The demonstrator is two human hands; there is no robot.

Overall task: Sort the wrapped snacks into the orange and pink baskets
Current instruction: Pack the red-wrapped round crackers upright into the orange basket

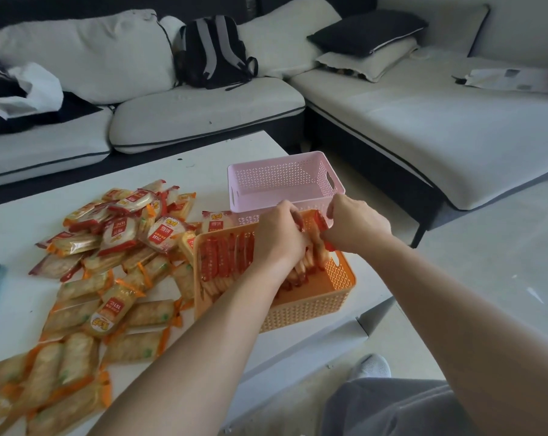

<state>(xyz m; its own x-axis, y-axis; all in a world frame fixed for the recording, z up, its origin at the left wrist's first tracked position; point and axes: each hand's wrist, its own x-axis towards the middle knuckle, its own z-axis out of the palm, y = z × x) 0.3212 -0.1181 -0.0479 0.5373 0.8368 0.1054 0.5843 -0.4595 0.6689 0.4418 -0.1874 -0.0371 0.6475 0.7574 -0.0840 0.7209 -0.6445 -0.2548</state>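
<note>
A loose pile of wrapped snacks (109,262) lay on the left of the white desk (20,215). Just right of it stood the orange basket (313,306), with a row of red packets (225,256) set on edge inside. The left hand (279,237) reached into it, fingers curled round some of them. The right hand (354,221) pinched another at the far rim, just in front of the pink basket (282,180).

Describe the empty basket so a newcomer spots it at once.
On the white coffee table before the pale sofa, two latticed plastic baskets sit at the right end. The pink latticed basket is the farther one; unlike the orange latticed basket of wrapped snacks, it looks empty.
</note>
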